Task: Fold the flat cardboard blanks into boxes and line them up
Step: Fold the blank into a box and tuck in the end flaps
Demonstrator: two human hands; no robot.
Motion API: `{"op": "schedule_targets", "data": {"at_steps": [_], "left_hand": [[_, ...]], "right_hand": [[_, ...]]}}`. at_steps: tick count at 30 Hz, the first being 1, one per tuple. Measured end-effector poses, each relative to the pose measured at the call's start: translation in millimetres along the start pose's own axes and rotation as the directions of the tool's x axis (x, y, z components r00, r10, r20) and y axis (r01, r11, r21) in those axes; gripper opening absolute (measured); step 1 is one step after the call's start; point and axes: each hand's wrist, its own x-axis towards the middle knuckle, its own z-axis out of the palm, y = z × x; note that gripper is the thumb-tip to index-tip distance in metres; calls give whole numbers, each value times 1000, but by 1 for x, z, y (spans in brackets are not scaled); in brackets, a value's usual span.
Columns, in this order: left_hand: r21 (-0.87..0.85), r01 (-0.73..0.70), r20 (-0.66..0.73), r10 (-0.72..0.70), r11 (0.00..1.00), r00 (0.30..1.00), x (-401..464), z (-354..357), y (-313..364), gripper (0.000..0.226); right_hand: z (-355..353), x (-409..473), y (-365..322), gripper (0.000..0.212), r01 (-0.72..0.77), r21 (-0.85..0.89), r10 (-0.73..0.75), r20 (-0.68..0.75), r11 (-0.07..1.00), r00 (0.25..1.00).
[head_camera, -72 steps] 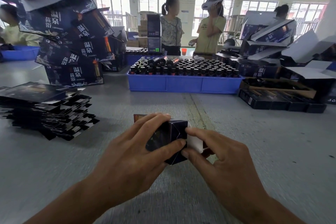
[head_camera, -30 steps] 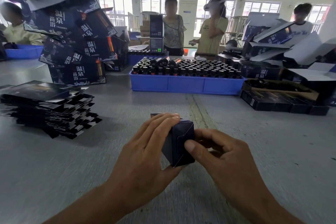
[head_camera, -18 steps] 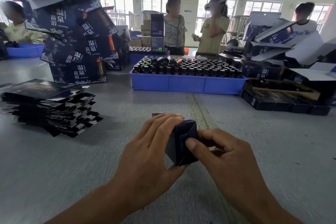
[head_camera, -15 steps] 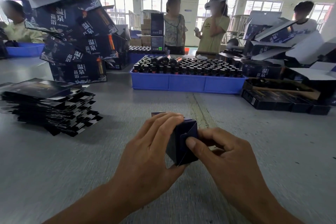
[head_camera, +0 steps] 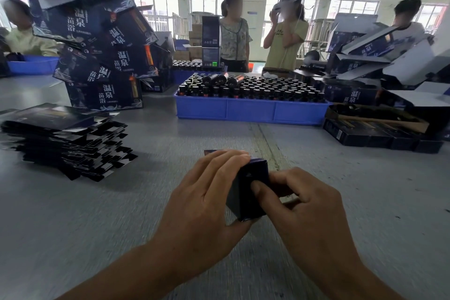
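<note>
Daylit windows (head_camera: 207, 5) line the far wall.

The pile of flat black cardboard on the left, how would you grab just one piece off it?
Take the top blank of the stack of flat blanks by its ragged near-right edge, coming from the right: the flaps there stick out fanned, so fingers could probably slip under one.

Your left hand (head_camera: 207, 202) gripping small dark box (head_camera: 248, 192) over grey table (head_camera: 365, 202); your right hand (head_camera: 306, 209) pinching its end, thumb pressing flap. Flat blanks (head_camera: 63, 139) lying stacked at left, blue bottle tray (head_camera: 248, 111) sitting beyond.
</note>
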Motion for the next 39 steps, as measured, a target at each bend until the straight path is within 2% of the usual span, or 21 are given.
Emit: {"op": "schedule_targets", "data": {"at_steps": [4,9,15,19,21,23,26,29,31,33,36,37,39], "left_hand": [[-5,-5,-6,5,1000,1000,0,0,0,75],[9,-9,-25,9,1000,1000,-1,-3,-3,76],[15,-5,-60,6,1000,998,-2,-4,-4,74],[136,-132,-2,134,982,991,-2,0,-6,70],[185,-228,59,220,956,974,-2,2,-5,67],[179,-269,74,260,946,963,-2,3,-5,66],[100,-166,12,165,981,986,-3,0,-5,74],[-17,132,-89,-133,991,987,-3,-7,-9,63],[-196,355,-42,-369,914,928,-1,-12,-12,51],[-429,493,89,-508,757,857,0,-12,-18,55],[-667,571,321,-508,478,799,3,-13,-24,63],[-698,568,348,-487,436,801,4,-14,-24,60],[-715,556,344,-479,424,808,6,-16,-25,50]], "right_hand": [[0,1,0,8,-3,24,3,-3,1000,1000],[-3,3,0,25,-51,165,37,86,985,996],[-2,2,-2,27,-25,154,4,130,988,992],[2,0,-4,63,-107,100,84,204,989,975],[2,1,-3,70,-168,131,139,209,977,968],[0,3,2,70,-261,242,211,212,935,954],[-4,10,10,57,-418,385,345,245,823,906],[-6,14,18,51,-505,384,413,300,773,860],[-5,14,20,53,-535,355,425,343,767,837],[-4,13,18,58,-539,294,415,392,789,821],[-2,12,17,55,-533,175,388,507,828,770],[-1,12,16,55,-531,152,384,532,834,755],[1,10,16,55,-526,126,386,542,841,747]]}}
